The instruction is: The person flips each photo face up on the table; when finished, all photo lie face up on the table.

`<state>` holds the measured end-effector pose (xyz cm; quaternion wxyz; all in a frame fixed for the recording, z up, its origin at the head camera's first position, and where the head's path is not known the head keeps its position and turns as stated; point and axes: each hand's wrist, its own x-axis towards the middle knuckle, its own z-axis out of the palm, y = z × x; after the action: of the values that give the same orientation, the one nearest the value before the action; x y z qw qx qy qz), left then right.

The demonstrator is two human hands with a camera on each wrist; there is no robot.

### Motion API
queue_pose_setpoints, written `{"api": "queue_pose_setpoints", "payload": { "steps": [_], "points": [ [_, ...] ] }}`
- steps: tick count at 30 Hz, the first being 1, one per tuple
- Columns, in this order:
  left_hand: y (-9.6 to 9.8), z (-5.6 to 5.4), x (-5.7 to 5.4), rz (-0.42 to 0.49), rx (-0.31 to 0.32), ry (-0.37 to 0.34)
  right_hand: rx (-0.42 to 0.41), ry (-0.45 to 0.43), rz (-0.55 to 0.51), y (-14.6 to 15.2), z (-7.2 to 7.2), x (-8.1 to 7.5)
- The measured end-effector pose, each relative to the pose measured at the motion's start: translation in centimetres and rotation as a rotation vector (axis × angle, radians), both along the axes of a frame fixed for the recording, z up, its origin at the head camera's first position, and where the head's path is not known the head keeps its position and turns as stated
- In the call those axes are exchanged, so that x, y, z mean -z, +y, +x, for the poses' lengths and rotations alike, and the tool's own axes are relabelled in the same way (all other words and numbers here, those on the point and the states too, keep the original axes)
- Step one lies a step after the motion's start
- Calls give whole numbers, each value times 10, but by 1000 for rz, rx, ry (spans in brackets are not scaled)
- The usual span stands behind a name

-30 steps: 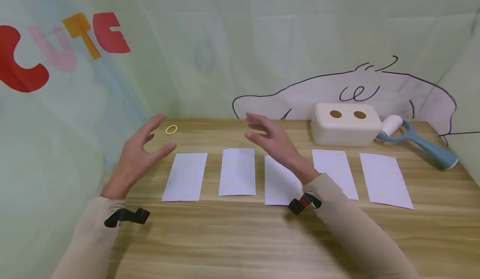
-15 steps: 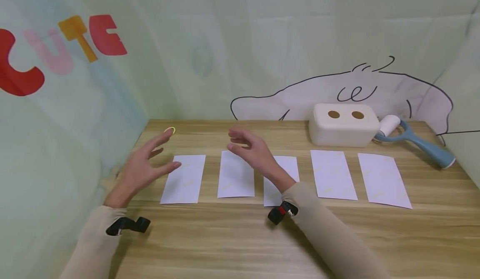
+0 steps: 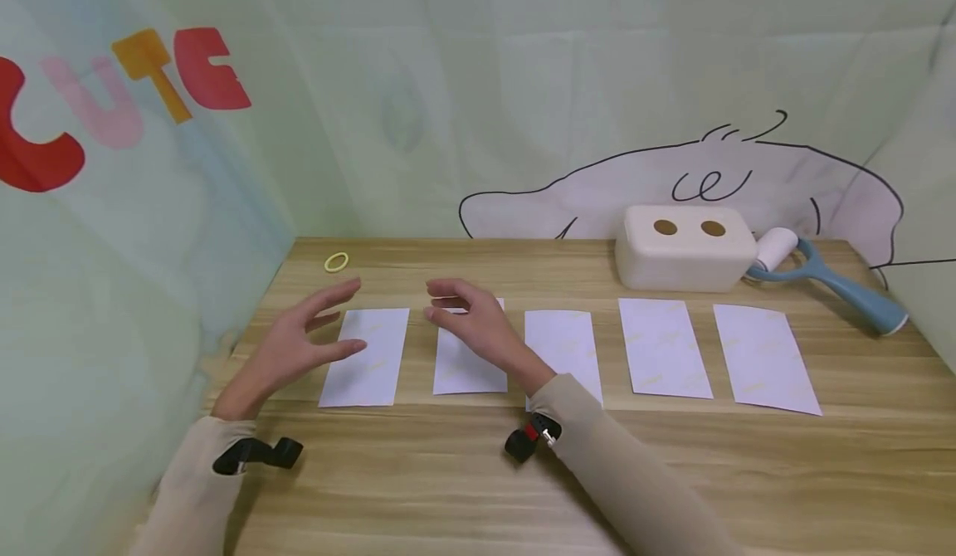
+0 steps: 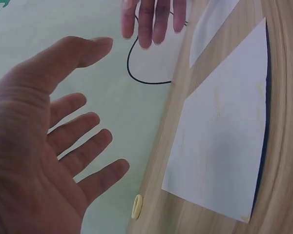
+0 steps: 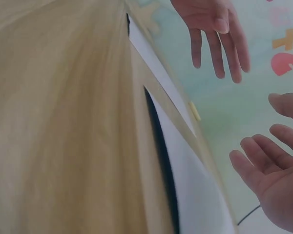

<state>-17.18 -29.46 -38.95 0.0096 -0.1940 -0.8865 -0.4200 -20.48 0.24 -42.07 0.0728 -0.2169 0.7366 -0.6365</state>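
Left hand [image 3: 290,344] and right hand [image 3: 480,324] hover, empty, fingers relaxed, thumbs parted, over the table [image 3: 747,481], near 5 white cards [image 3: 665,347]!

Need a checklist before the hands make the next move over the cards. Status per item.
1. Left hand free: ok, holding nothing, thumb apart from fingers.
2. Right hand free: ok, holding nothing.
3. Leftmost card and second card apart: ok, bare table shows between them.
4. Second card fully visible from the head view: not ok, right hand covers part of it.
5. Ring off the cards: ok, lies beyond the leftmost one.
6. Undersides of both cards: cannot tell, hidden.
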Motion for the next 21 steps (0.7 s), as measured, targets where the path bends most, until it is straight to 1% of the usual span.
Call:
{"api": "queue_pose_setpoints", "payload": {
  "steps": [4, 8, 11, 14, 17, 21],
  "points": [
    [0, 2, 2, 11, 11, -52, -1, -11, 1, -9, 2, 4],
    [-1, 4, 4, -8, 20, -87, 10, -8, 18, -18, 5, 7],
    [-4, 5, 6, -28, 20, -96, 10, -12, 31, -23, 7, 9],
    [-7, 6, 8, -38, 25, -100, 5, -35, 37, -27, 9, 11],
    [-10, 6, 9, -67, 29, -101, 0, -55, 37, -29, 10, 12],
    [-12, 8, 9, -105, 39, -103, 0, -57, 49, -32, 10, 13]
  ]
}}
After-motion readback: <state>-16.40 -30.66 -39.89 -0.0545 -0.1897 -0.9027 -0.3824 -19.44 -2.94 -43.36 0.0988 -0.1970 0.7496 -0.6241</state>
